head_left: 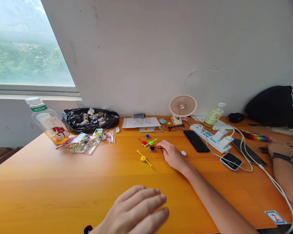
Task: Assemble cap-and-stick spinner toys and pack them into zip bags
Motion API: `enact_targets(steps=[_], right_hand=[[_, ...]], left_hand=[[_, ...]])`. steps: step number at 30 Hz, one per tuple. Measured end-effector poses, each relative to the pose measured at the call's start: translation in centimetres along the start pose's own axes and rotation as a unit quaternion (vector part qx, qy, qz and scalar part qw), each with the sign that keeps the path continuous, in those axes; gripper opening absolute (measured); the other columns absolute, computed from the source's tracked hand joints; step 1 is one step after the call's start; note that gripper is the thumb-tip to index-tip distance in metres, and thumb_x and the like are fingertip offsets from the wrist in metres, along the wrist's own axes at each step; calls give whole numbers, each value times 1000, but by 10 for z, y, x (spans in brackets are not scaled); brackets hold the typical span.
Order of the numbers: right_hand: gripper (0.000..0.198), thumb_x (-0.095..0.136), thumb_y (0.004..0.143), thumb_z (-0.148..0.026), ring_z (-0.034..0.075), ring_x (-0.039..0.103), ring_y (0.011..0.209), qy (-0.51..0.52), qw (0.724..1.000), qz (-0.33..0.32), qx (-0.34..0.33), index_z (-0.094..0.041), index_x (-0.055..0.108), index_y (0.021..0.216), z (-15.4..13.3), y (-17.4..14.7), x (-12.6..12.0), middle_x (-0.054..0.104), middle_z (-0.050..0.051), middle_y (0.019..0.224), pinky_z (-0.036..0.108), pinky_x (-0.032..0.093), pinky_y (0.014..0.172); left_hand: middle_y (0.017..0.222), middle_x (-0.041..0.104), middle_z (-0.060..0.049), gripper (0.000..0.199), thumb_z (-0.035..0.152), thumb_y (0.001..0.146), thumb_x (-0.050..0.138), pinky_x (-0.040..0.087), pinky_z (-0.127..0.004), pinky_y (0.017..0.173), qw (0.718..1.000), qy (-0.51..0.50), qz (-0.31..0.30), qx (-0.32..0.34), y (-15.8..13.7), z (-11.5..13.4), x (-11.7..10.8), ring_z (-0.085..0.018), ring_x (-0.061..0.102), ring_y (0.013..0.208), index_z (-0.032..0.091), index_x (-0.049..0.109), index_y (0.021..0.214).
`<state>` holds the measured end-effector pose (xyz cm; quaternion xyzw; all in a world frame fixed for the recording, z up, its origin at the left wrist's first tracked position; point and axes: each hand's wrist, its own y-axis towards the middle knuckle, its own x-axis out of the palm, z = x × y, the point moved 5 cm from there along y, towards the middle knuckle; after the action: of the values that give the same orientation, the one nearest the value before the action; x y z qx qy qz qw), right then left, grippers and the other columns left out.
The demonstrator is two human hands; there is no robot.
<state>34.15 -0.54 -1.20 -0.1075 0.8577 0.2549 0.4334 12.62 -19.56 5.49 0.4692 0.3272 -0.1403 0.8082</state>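
Note:
My right hand reaches to the middle of the table, its fingertips closed on one end of a black arrow spinner. Just behind that spinner are a green arrow spinner and a red one, close together. A yellow arrow spinner lies nearer to me, slanting across the wood. Farther back sits a blue round piece; a white round piece is to the right of my right hand. In the foreground my left hand hovers with fingers stretched out and holds nothing.
Clear bags of colourful parts lie at left, near a tilted-looking drink bottle and a black plastic bag. Behind are papers and a fan. Rightward are a phone, a power strip, cables and another person's arm.

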Motion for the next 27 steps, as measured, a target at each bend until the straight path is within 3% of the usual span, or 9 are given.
enact_targets(steps=[1, 3, 5, 7, 9, 11, 17, 27], right_hand=[[46, 38, 92, 3, 20, 67, 104, 3, 1000, 1, -2, -22, 68, 117, 0, 0, 0, 68, 7, 115, 33, 51, 95], [45, 38, 93, 3, 20, 66, 102, 7, 1000, 0, -4, -22, 68, 117, 1, 0, 1, 68, 7, 114, 33, 51, 93], [45, 39, 92, 3, 20, 66, 100, 12, 1000, -3, -3, -22, 68, 117, 2, 0, 2, 68, 6, 114, 33, 52, 91], [45, 40, 92, 3, 20, 66, 99, 14, 1000, -5, 0, -23, 68, 117, 3, 1, 2, 68, 6, 114, 33, 52, 91], [45, 41, 92, 3, 20, 66, 99, 15, 1000, -6, 2, -23, 68, 117, 3, 1, 3, 67, 6, 114, 34, 52, 91], [45, 40, 93, 3, 20, 66, 100, 15, 1000, -8, 2, -22, 68, 116, 3, 1, 3, 67, 7, 114, 34, 52, 91], [45, 39, 93, 4, 20, 65, 101, 19, 1000, -12, -2, -20, 68, 117, 2, 0, 3, 66, 8, 115, 35, 51, 92], [47, 42, 91, 5, 21, 65, 100, 14, 1000, -6, -10, -22, 70, 117, 4, 0, 6, 67, 7, 111, 34, 51, 92]], left_hand=[[132, 70, -10, 40, 27, 101, 62, 61, -41, 102, 1000, -20, -2, 3, 4, -11, 3, -26, 68, 120, 27, 60, 141], [138, 68, -12, 42, 22, 100, 63, 57, -41, 109, 977, -138, 14, -159, 10, -50, 10, -27, 67, 125, 26, 61, 142], [133, 71, -14, 36, 31, 96, 71, 60, -42, 104, 898, -311, 53, -307, 12, -87, 17, -29, 70, 121, 21, 67, 131], [125, 74, -16, 42, 34, 86, 83, 60, -44, 101, 801, -446, 59, -396, 17, -113, 27, -32, 72, 116, 16, 71, 121], [118, 76, -15, 44, 31, 76, 92, 57, -42, 106, 745, -495, 84, -440, 23, -132, 28, -31, 71, 116, 14, 73, 113], [115, 77, -14, 45, 28, 71, 96, 54, -39, 106, 711, -522, 91, -462, 29, -145, 30, -28, 71, 115, 14, 75, 108], [110, 77, -10, 47, 18, 64, 99, 55, -30, 98, 665, -577, 103, -462, 28, -161, 44, -20, 71, 106, 14, 76, 105], [94, 78, -7, 42, 20, 63, 101, 56, -24, 85, 650, -594, 116, -460, 20, -159, 46, -15, 72, 89, 14, 77, 97]])
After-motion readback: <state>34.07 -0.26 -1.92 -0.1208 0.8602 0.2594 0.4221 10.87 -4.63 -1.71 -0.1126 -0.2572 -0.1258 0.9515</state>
